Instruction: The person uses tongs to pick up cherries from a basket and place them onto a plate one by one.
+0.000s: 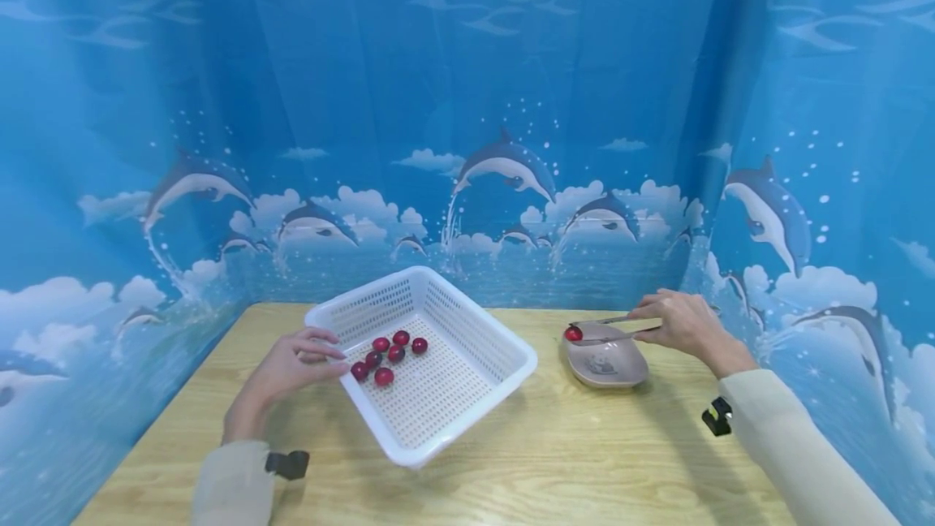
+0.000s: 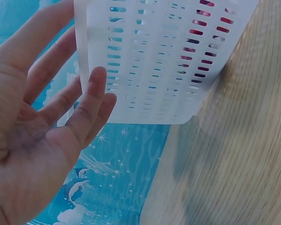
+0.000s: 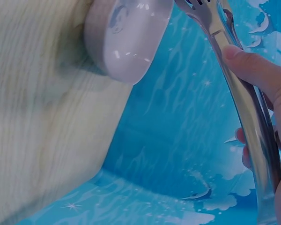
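My left hand holds the rim of a white plastic basket at its left side. In the left wrist view, its fingers lie around the rim, against the perforated wall. Several dark red cherries are gathered near the basket's left side. On the right, my right hand grips metal tongs. The tongs' tips hold one red cherry over the far left rim of a small pinkish bowl. In the right wrist view the tongs' tips are cut off, and that cherry is out of sight.
The basket and bowl are on a light wood-grain table, with a stretch of tabletop between them. Blue curtains printed with dolphins surround the table's back and sides. A dark wrist camera sits at the left sleeve.
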A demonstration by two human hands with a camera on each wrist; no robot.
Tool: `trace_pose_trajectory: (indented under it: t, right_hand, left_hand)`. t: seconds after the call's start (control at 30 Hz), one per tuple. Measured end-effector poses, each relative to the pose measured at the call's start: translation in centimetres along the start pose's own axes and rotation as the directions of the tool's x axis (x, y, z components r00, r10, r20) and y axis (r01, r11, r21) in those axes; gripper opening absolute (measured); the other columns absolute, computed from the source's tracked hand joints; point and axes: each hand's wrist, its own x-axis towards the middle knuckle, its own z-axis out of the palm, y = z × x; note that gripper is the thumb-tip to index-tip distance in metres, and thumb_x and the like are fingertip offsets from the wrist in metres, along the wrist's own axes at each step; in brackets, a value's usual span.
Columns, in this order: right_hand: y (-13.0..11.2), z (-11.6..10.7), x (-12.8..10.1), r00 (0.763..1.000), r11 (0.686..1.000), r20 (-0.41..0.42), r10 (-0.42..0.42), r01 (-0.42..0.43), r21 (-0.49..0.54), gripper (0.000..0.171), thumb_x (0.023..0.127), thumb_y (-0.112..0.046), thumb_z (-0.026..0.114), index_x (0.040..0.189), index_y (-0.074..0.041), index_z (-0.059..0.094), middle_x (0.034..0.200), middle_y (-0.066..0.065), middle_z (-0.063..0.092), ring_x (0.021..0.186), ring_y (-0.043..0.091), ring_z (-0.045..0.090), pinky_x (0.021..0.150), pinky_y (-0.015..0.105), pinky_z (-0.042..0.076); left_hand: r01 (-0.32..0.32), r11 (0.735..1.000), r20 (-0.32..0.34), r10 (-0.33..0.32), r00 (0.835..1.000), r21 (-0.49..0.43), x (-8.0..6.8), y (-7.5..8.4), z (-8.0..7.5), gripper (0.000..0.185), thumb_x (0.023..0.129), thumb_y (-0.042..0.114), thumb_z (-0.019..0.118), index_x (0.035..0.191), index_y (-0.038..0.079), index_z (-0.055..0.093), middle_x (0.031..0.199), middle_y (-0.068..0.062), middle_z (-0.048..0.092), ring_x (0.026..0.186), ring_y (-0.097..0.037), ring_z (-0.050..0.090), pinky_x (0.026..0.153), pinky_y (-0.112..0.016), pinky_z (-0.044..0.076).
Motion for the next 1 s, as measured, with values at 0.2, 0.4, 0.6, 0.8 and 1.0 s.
trace_pose_trajectory:
  t: [0.2,0.4,0.6,0.8,1.0]
  right_hand:
    - [0.7,0.8,-0.6,0.998,0.999,0.041,0.039,-0.039,-0.007,0.029,0.077,-0.031,0.09,0.104,-0.022,0.083,0.104,0.005,0.078,0.083,0.024,0.069,0.044,0.023,0.04]
    - [1.2,1.7,-0.9,0.996,0.999,0.069,0.051,-0.051,-0.001,0.027,0.076,-0.031,0.091,0.102,-0.025,0.083,0.108,0.009,0.078,0.087,0.028,0.071,0.044,0.024,0.041]
    - [1.6,2.4,-1.1,0.993,0.997,0.097,0.07,-0.071,0.003,0.027,0.076,-0.031,0.091,0.101,-0.024,0.083,0.111,0.012,0.078,0.092,0.033,0.072,0.049,0.032,0.051]
    - [1.7,2.3,-1.2,0.991,0.997,0.105,0.082,-0.082,-0.003,0.03,0.076,-0.033,0.091,0.103,-0.023,0.083,0.111,0.012,0.078,0.092,0.033,0.071,0.049,0.032,0.051]
    - [1.5,1.7,-1.0,0.992,0.996,0.091,0.089,-0.09,0.007,0.04,0.075,-0.035,0.091,0.11,-0.018,0.081,0.112,0.013,0.077,0.091,0.032,0.07,0.045,0.025,0.041]
  left_hand:
    - [0.051,0.999,-0.011,-0.051,0.999,0.004,0.2,0.1,0.1,0.04,0.083,0.038,0.086,0.108,0.007,0.079,0.142,-0.017,0.057,0.128,-0.042,0.06,0.105,-0.055,0.056]
    - [0.072,0.997,-0.003,-0.072,0.997,0.001,0.1,0.3,0.2,0.045,0.082,0.04,0.086,0.11,0.006,0.078,0.144,-0.016,0.055,0.128,-0.042,0.061,0.105,-0.054,0.056]
    - [0.079,0.997,-0.004,-0.079,0.997,-0.003,0.0,0.3,0.2,0.045,0.083,0.04,0.086,0.111,0.006,0.078,0.145,-0.016,0.055,0.129,-0.042,0.06,0.106,-0.055,0.055]
    - [0.101,0.995,-0.001,-0.101,0.995,-0.006,0.0,0.4,0.2,0.045,0.083,0.04,0.086,0.112,0.006,0.078,0.146,-0.016,0.054,0.13,-0.043,0.059,0.106,-0.056,0.055]
    - [0.112,0.993,0.002,-0.113,0.994,0.019,-0.1,0.7,0.1,0.043,0.084,0.04,0.085,0.112,0.009,0.078,0.149,-0.016,0.054,0.131,-0.042,0.058,0.107,-0.058,0.053]
